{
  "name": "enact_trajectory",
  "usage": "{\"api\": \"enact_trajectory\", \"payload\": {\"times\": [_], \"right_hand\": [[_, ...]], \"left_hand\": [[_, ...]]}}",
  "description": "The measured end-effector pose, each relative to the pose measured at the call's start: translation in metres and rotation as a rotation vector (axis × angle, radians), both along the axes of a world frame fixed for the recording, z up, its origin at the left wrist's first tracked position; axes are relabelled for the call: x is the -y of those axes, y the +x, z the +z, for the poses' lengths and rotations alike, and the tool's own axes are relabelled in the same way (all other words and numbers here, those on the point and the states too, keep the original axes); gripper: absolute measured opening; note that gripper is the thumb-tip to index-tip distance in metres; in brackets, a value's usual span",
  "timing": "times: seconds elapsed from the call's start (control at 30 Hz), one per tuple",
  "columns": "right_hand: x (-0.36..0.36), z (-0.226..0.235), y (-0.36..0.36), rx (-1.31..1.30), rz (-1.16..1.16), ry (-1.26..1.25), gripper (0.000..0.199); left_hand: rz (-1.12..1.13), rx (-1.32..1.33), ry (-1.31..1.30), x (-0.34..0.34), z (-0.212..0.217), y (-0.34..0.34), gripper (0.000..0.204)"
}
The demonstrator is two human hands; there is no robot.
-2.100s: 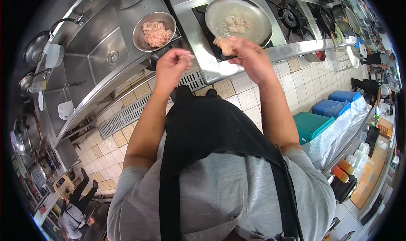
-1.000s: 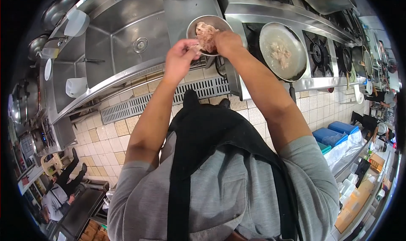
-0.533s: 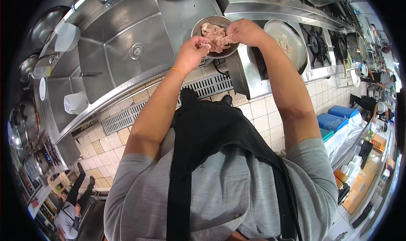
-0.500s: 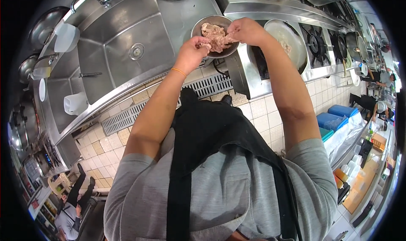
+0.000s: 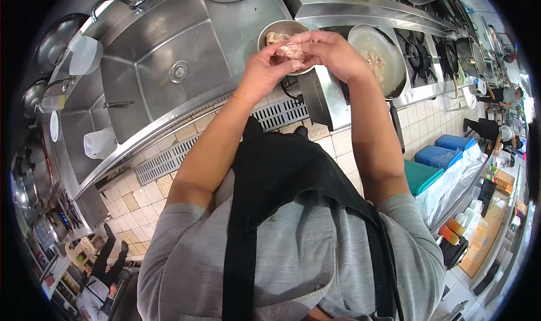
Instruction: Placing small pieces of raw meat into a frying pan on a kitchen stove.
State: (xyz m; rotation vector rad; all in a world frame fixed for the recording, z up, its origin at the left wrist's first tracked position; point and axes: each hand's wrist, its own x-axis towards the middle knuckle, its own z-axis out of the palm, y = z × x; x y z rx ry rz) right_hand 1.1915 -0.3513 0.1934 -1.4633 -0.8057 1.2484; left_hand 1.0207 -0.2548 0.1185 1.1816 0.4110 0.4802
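Note:
A clump of pale pink meat is cupped between my two hands over a round metal bowl. From the left, my left hand curls its fingers and thumb around the clump. My right hand closes on it from the other side, its fingers bent over the top. More meat shows in the bowl behind my fingers. To the right of my right hand, a wide pan on the stove holds pale small pieces; its dark handle points toward me.
A steel sink with a faucet lies to the left, with a white plastic jug near its front edge. Gas burners continue to the right. Blue bins stand at the right, and other people appear at both sides.
My hands have come together around the meat, which was spread between them before. The right hand has moved left and turned over it, uncovering more of the pan.

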Motion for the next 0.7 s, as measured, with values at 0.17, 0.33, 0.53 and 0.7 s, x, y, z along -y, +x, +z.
{"api": "enact_trajectory", "payload": {"times": [0.17,0.33,0.53,0.7], "right_hand": [[0.008,-0.017,-0.012,0.000,-0.166,0.034,0.022],[0.010,-0.005,-0.038,0.129,-0.261,-0.135,0.026],[0.027,-0.027,-0.028,0.003,-0.376,0.022,0.026],[0.042,-0.026,-0.038,-0.482,-0.458,0.121,0.026]], "left_hand": [[0.158,-0.037,0.229,0.006,-0.016,0.002,0.040],[0.200,-0.142,0.919,0.011,-0.006,-0.004,0.040],[0.197,-0.098,0.517,0.026,0.019,-0.006,0.033],[0.214,-0.053,0.630,0.029,0.006,-0.008,0.033]]}}
